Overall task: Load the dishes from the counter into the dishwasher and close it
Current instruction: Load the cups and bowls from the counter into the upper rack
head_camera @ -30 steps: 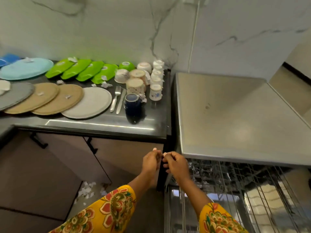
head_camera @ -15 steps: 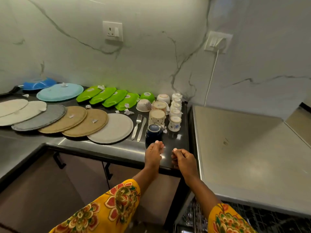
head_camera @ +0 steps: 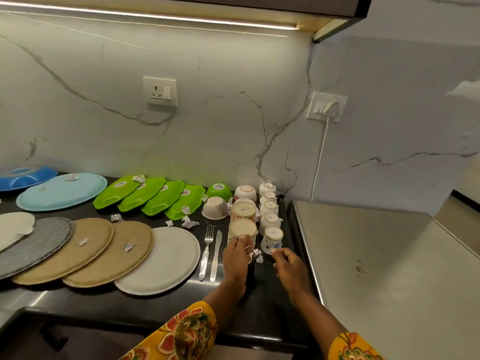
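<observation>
My left hand (head_camera: 237,255) reaches over the black counter (head_camera: 145,305) and curls down over the dark blue mug (head_camera: 251,272), which it almost wholly hides. Its fingertips lie against the upturned cream mug (head_camera: 242,228). My right hand (head_camera: 288,265) hovers beside it with fingers curled and nothing in them, just short of a small white cup with blue marks (head_camera: 271,238). A fork (head_camera: 207,249) and knife (head_camera: 216,255) lie left of my left hand. The dishwasher's steel top (head_camera: 384,258) is at the right; its racks are out of view.
Several round plates overlap along the counter front, ending in a white plate (head_camera: 161,261). Behind lie green leaf dishes (head_camera: 145,197), a light blue platter (head_camera: 61,190), a green bowl (head_camera: 219,190), upturned bowls and a row of small cups (head_camera: 268,207). Paper scraps (head_camera: 189,222) lie about.
My view rose from the open dishwasher rack to the counter and wall. Both hands moved up from the dishwasher edge and forward over the counter to the mugs.
</observation>
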{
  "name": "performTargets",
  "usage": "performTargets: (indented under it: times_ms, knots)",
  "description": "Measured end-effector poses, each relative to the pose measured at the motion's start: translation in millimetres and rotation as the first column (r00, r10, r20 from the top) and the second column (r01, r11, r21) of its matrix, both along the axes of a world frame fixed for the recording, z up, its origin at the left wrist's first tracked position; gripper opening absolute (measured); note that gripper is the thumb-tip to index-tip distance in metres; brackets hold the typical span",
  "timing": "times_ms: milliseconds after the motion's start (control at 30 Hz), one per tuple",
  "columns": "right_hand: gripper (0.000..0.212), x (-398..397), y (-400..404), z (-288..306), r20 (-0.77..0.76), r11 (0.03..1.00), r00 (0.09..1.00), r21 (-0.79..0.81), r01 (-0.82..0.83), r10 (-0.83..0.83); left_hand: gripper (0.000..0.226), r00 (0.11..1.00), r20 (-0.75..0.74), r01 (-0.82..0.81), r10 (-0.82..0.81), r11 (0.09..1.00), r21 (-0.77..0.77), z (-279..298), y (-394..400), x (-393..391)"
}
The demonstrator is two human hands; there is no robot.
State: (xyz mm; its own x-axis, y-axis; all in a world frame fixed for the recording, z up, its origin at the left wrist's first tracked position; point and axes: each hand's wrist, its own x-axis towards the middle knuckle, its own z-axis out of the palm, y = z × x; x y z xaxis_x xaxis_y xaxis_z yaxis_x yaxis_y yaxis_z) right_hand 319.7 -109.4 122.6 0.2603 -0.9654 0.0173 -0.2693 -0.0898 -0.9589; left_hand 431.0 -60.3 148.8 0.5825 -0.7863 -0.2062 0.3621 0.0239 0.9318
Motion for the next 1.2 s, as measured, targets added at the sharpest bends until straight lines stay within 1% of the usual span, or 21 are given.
performTargets:
  times_ms: [100,167,233,300,367,433,567,700,833,1000,1100,1200]
  knots:
    - [0.014,12.1,-19.0,-5.4,-0.014,0.999,0.999,-0.002,0.037,-0.037,0.020,0.995,-0.051,0.084,-0.084,0.996,0.007,6.1,-18.0,10.5]
    - [0.012,18.8,-31.6,-6.0,-0.048,0.998,0.997,-0.008,0.063,-0.063,0.019,0.983,-0.059,0.175,-0.174,0.984,0.019,1.8,-32.5,13.6]
    - [0.020,23.7,-44.4,-6.0,-0.062,0.997,0.995,0.004,0.078,-0.078,0.026,0.963,-0.089,0.257,-0.254,0.966,0.023,-1.2,-46.4,11.9]
    - [0.029,27.5,-55.8,-6.2,-0.048,0.996,0.997,0.057,0.070,-0.068,0.034,0.929,-0.188,0.328,-0.318,0.945,0.023,-2.1,-61.2,7.0]
    - [0.031,30.5,-63.8,-5.3,-0.048,0.994,0.998,0.104,0.046,-0.042,0.040,0.904,-0.258,0.360,-0.341,0.933,0.028,-2.5,-77.0,4.1]
    - [0.037,31.1,-73.2,-6.7,-0.050,0.991,0.998,0.128,0.037,-0.031,0.043,0.893,-0.285,0.374,-0.348,0.927,0.038,-4.4,-89.6,2.4]
    - [0.047,29.0,-80.4,0.8,0.053,0.966,0.997,0.253,0.043,-0.059,0.049,0.882,-0.262,0.421,-0.392,0.905,0.064,-10.9,-109.5,0.8]
    - [0.042,27.8,-93.8,-12.2,0.097,0.954,0.993,0.296,0.040,-0.072,0.055,0.906,-0.250,0.379,-0.342,0.917,0.121,-20.9,-127.5,-3.7]
    - [0.025,28.0,-95.2,-18.1,0.137,0.937,0.987,0.348,0.035,-0.088,0.051,0.917,-0.266,0.337,-0.297,0.934,0.117,-35.4,-133.8,-6.4]
    - [0.031,29.5,-93.7,-20.4,0.159,0.931,0.984,0.366,0.021,-0.085,0.053,0.909,-0.355,0.279,-0.220,0.952,0.124,-48.9,-135.6,-9.2]
    - [0.036,28.4,-93.7,-21.9,0.180,0.928,0.980,0.373,0.006,-0.079,0.051,0.916,-0.342,0.269,-0.212,0.955,0.126,-53.6,-136.4,-14.2]
    - [0.036,25.6,-90.2,-24.0,0.181,0.928,0.980,0.371,0.015,-0.088,0.052,0.920,-0.328,0.269,-0.213,0.954,0.133,-56.0,-133.2,-19.0]
